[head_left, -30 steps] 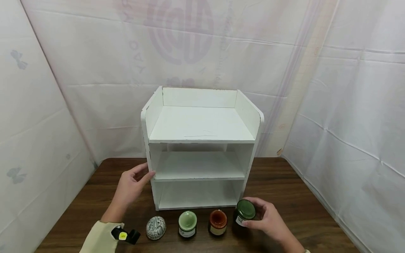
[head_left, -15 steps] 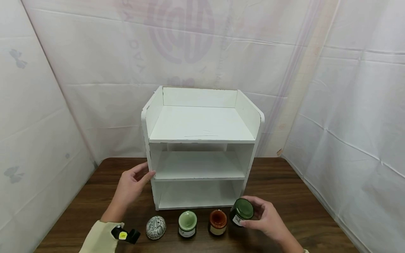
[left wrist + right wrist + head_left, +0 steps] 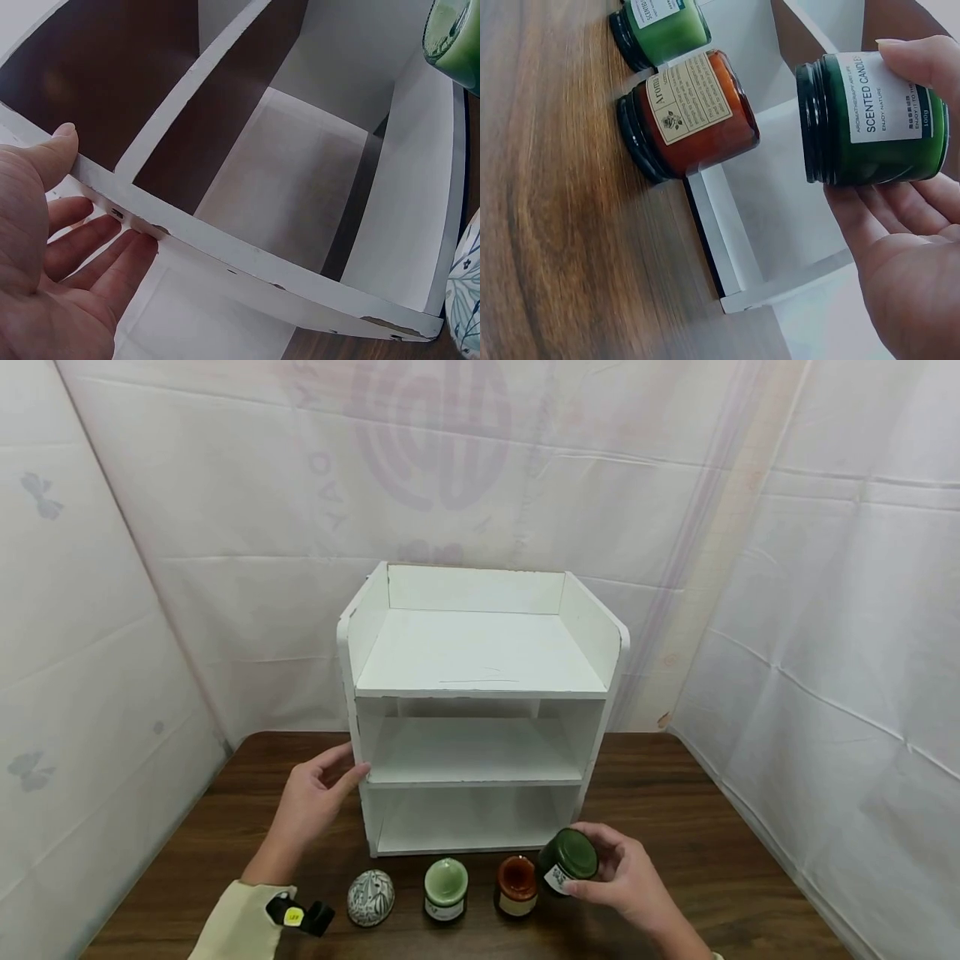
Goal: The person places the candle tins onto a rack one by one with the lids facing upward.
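Observation:
A white three-tier shelf unit [image 3: 480, 652] stands on a dark wooden table [image 3: 675, 810]. My left hand [image 3: 315, 802] rests with straight fingers on the unit's left side panel [image 3: 225, 255], thumb on its front edge. My right hand [image 3: 622, 877] grips a dark green scented-candle jar [image 3: 567, 860] [image 3: 870, 120], lifted off the table and tilted, in front of the unit's lower right corner. On the table in a row stand an amber candle jar [image 3: 516, 885] [image 3: 686, 112], a light green candle jar [image 3: 446, 888] [image 3: 660, 30] and a patterned grey egg-shaped piece [image 3: 371, 898].
White sheeting [image 3: 825, 610] walls in the table at the back and both sides. All three shelf levels hold nothing. Bare table surface lies to the left and right of the unit.
My right hand has lifted the dark green jar off the table, moved it slightly left and tilted it. The left hand has stayed on the shelf unit's side.

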Motion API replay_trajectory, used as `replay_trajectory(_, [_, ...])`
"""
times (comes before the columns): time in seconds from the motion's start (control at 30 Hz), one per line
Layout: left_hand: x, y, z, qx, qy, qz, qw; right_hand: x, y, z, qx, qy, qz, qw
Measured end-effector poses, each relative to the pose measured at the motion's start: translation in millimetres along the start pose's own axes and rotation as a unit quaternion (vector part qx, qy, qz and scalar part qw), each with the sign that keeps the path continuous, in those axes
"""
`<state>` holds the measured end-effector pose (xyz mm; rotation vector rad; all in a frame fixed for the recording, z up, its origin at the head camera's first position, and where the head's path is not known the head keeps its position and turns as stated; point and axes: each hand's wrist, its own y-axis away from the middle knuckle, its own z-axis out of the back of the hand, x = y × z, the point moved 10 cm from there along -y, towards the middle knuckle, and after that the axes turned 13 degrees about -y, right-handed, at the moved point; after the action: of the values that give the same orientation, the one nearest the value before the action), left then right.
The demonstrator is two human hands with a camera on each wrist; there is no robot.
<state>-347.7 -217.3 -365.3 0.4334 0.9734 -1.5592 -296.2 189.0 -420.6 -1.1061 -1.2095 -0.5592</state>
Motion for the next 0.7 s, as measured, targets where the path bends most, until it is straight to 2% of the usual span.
replay_trajectory(0.37, [0.3, -0.4, -0.1, -0.002, 0.001, 0.004, 1.0, 9.5, -5.2, -10.5, 0.012, -0.034, 0.037, 0.999])
replay_trajectory(0.7, [2.3, -0.6, -0.4, -0.002, -0.001, 0.009, 1.0, 0.6, -8.3, -10.9, 0.002, -0.056, 0.002, 0.998])
